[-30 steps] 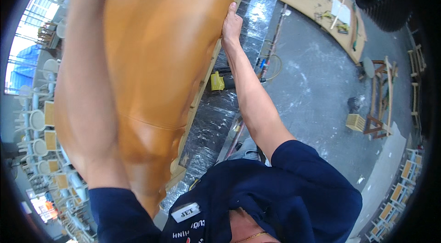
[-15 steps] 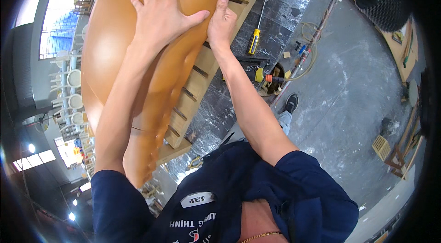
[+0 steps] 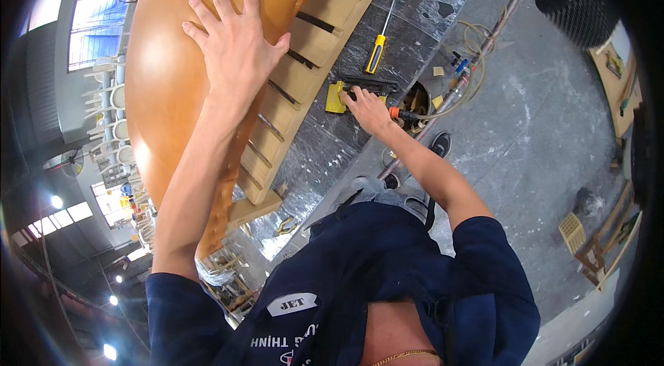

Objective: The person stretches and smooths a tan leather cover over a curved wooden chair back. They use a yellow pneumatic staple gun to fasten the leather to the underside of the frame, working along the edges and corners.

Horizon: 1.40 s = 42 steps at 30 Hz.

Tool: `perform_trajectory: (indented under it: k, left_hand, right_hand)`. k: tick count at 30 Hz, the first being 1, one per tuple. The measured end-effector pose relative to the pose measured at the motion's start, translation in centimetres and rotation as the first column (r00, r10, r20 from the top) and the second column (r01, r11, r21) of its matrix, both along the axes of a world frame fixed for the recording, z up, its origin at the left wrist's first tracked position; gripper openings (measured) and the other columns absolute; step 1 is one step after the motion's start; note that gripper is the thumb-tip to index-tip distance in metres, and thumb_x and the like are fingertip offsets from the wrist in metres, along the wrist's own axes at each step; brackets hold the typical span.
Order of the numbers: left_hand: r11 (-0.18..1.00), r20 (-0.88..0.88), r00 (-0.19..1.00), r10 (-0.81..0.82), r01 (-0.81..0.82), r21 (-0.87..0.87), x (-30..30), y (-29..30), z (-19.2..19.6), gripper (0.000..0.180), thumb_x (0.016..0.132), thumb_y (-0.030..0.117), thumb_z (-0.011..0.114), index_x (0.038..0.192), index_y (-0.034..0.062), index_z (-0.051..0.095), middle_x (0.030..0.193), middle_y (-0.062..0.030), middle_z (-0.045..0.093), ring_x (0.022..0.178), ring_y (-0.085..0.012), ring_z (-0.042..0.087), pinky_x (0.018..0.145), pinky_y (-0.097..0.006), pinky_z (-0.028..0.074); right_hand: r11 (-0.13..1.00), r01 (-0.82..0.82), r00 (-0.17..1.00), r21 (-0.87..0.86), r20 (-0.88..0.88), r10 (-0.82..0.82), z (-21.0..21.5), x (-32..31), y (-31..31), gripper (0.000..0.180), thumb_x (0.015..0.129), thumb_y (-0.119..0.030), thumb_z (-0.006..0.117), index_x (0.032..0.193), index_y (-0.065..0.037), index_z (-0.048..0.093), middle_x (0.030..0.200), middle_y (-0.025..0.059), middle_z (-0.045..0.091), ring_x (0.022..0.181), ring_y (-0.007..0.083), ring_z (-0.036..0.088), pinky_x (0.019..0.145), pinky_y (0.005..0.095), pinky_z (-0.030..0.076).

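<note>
Tan leather cover [image 3: 162, 55] bulges over a padded piece, its loose edge gathered in folds along a slatted wooden frame [image 3: 315, 79]. My left hand [image 3: 238, 51] lies flat on the leather, fingers spread. To the right, my right hand [image 3: 370, 111] has its fingers curled round a yellow and black air staple gun [image 3: 336, 97] that lies on the dark tabletop. An orange fitting [image 3: 395, 112] joins the gun to its hose. Part of the gun's body is hidden beneath my fingers.
A yellow-handled screwdriver [image 3: 377, 51] lies on the plastic-covered tabletop [image 3: 311, 158], beyond the staple gun. An air hose [image 3: 477, 82] and a pipe [image 3: 453, 97] run beside the table edge. Pliers [image 3: 286, 226] lie near my body. Chair frames [image 3: 117, 106] stand at far left.
My right hand has let go of the leather edge and moved right and nearer to the staple gun, which has shifted left. My left hand stays spread on the leather, slightly nearer me.
</note>
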<state>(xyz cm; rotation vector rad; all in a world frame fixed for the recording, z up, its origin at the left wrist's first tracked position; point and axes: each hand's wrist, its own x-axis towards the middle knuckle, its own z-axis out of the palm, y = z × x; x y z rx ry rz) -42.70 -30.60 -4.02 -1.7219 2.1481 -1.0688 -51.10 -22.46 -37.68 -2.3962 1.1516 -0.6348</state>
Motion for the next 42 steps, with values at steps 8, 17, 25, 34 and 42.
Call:
perform_trajectory:
  k: [8, 17, 25, 34, 42]
  left_hand:
    - [0.997, -0.01, 0.998, -0.066, 0.065, -0.046, -0.1, 0.3, -0.1, 0.107, 0.068, 0.05, 0.08, 0.154, 0.0164, 0.026, 0.148, -0.0318, 0.03, 0.129, -0.0563, 0.035, 0.097, -0.068, 0.036]
    - [0.979, -0.036, 0.999, -0.007, 0.0, -0.204, -1.6, -0.2, -1.0, 0.077, 0.082, 0.053, 0.065, 0.14, 0.0065, 0.047, 0.138, -0.0244, 0.048, 0.132, -0.0435, 0.041, 0.107, -0.058, 0.032]
    - [1.0, 0.014, 1.0, -0.016, 0.016, -0.02, -0.3, -0.1, -0.2, 0.091, 0.071, 0.051, 0.079, 0.143, 0.0111, 0.04, 0.14, -0.0298, 0.037, 0.13, -0.0566, 0.036, 0.1, -0.069, 0.035]
    - [0.997, -0.014, 0.998, -0.069, 0.068, -0.028, -0.5, -0.1, -0.2, 0.093, 0.071, 0.047, 0.08, 0.145, 0.0112, 0.037, 0.147, -0.0312, 0.03, 0.129, -0.0579, 0.035, 0.1, -0.07, 0.032]
    - [0.918, -0.408, 0.891, -0.2, 0.315, 0.239, 7.5, 1.3, 5.9, 0.085, 0.083, 0.041, 0.073, 0.151, 0.01, 0.034, 0.156, -0.0222, 0.028, 0.142, -0.0428, 0.03, 0.114, -0.051, 0.028]
  right_hand:
    - [0.917, -0.126, 0.714, 0.378, 0.676, -0.181, 10.4, -9.4, -0.6, 0.067, 0.074, -0.007, 0.066, 0.137, -0.011, 0.046, 0.128, 0.0194, 0.048, 0.102, 0.0414, 0.061, 0.083, 0.0441, 0.054]
    - [0.994, -0.096, 0.429, 0.046, 0.903, 0.0, 20.2, -8.5, -4.2, 0.066, 0.062, -0.009, 0.076, 0.125, 0.002, 0.058, 0.101, 0.0206, 0.066, 0.095, 0.0408, 0.063, 0.082, 0.0416, 0.051]
    - [0.996, -0.079, 0.46, 0.033, 0.888, 0.007, 20.2, -6.2, -5.3, 0.066, 0.061, -0.01, 0.08, 0.123, -0.001, 0.06, 0.099, 0.0197, 0.067, 0.09, 0.0393, 0.065, 0.077, 0.041, 0.053]
    - [0.994, -0.08, 0.496, 0.078, 0.868, -0.029, 20.4, -6.5, -5.2, 0.066, 0.061, -0.01, 0.076, 0.124, 0.001, 0.059, 0.107, 0.0213, 0.067, 0.096, 0.0405, 0.064, 0.084, 0.0396, 0.052]
    - [0.945, -0.092, 0.883, 0.313, 0.464, -0.068, 15.3, -7.4, -1.9, 0.066, 0.069, -0.01, 0.07, 0.132, -0.009, 0.054, 0.117, 0.018, 0.059, 0.103, 0.0406, 0.062, 0.085, 0.0464, 0.053]
